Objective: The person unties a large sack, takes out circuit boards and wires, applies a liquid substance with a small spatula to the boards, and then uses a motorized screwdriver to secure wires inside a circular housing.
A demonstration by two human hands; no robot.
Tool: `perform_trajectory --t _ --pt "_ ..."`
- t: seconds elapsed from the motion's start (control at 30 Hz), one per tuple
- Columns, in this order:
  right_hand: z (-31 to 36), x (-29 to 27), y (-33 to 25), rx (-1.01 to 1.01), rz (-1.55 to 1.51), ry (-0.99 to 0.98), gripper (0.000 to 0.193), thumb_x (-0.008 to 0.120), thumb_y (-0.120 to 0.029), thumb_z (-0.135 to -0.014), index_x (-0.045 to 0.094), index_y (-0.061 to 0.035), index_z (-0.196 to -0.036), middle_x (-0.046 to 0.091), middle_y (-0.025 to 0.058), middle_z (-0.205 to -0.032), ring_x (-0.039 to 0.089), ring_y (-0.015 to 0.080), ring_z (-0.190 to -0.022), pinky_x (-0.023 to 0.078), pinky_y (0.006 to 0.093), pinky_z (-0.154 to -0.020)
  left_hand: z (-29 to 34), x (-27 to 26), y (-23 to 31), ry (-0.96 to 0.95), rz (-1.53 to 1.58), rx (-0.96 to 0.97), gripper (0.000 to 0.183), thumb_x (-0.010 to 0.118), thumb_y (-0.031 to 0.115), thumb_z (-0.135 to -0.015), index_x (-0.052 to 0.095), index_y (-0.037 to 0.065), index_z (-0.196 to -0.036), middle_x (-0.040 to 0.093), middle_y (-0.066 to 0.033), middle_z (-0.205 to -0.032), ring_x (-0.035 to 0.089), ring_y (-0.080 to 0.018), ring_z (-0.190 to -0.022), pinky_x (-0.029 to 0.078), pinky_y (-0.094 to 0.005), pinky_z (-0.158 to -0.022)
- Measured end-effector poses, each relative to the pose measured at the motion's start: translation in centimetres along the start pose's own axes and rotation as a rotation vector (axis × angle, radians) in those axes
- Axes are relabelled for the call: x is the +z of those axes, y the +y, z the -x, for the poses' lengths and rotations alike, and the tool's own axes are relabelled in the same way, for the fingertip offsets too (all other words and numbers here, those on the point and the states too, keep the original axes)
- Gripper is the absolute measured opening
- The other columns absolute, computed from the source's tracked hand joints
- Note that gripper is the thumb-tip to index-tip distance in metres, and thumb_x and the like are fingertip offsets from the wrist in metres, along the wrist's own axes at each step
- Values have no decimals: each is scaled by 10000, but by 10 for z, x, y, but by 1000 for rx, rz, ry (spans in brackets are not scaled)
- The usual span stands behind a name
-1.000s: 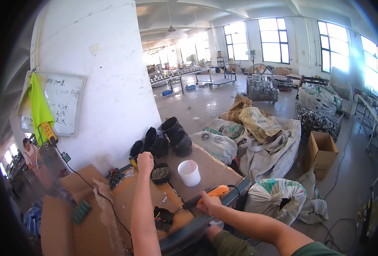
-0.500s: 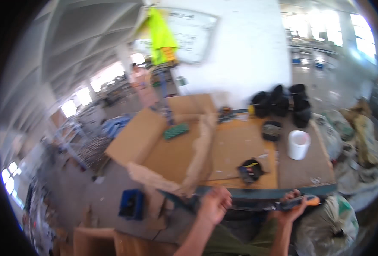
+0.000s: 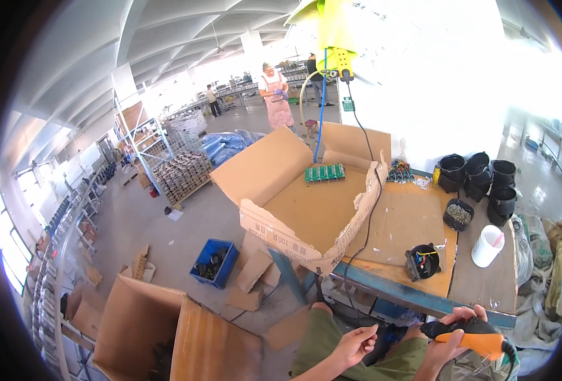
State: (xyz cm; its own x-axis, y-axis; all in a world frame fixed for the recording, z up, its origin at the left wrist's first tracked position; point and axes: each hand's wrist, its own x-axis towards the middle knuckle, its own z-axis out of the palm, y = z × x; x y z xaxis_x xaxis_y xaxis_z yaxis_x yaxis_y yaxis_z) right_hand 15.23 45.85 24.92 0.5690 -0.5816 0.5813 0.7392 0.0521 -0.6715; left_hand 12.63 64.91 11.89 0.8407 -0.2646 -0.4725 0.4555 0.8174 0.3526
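Note:
My right hand (image 3: 454,340) is wrapped round an orange and black hand-held power tool (image 3: 485,343) with a cable at its rear end, low in front of the table's near edge. To its left, over my green-clad lap, my left hand (image 3: 354,346) is closed with thumb and finger pinched together; whether anything small is in it I cannot make out. On the table beyond stands a round black housing (image 3: 422,261) with coloured wires inside. A large open cardboard box (image 3: 313,209) sits left of it, with green circuit boards (image 3: 325,173) in it.
At the table's right are a white tub (image 3: 487,246), a black container of small parts (image 3: 458,214) and several black housings (image 3: 478,174). A dark cable (image 3: 375,203) runs over the box. On the floor are a blue crate (image 3: 215,263) and another cardboard box (image 3: 179,330). A person (image 3: 274,95) stands far off.
My view has swung left, so the table and box appear farther right and sharper. The right hand still grips the tool, its orange end now more in sight. The left hand stays closed.

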Motion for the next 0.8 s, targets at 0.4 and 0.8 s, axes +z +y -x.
perform_trajectory --t 0.4,0.8 --pt "3 -14 -13 373 -246 154 395 560 -132 -940 419 -39 -1297 529 27 -849 492 125 -764 433 276 -757 -14 14 -25 -93 -94 -66 228 691 94 -967 698 -56 -1138 615 -26 -829 555 -108 -717 441 -233 -616" --pt "17 -2 -7 365 -350 141 359 508 -189 -897 444 -28 -1212 459 9 -764 440 105 -660 385 265 -652 3 33 -16 -220 -27 -108 252 614 247 -1035 660 -1 -1026 607 -45 -850 499 -106 -652 370 -217 -542"
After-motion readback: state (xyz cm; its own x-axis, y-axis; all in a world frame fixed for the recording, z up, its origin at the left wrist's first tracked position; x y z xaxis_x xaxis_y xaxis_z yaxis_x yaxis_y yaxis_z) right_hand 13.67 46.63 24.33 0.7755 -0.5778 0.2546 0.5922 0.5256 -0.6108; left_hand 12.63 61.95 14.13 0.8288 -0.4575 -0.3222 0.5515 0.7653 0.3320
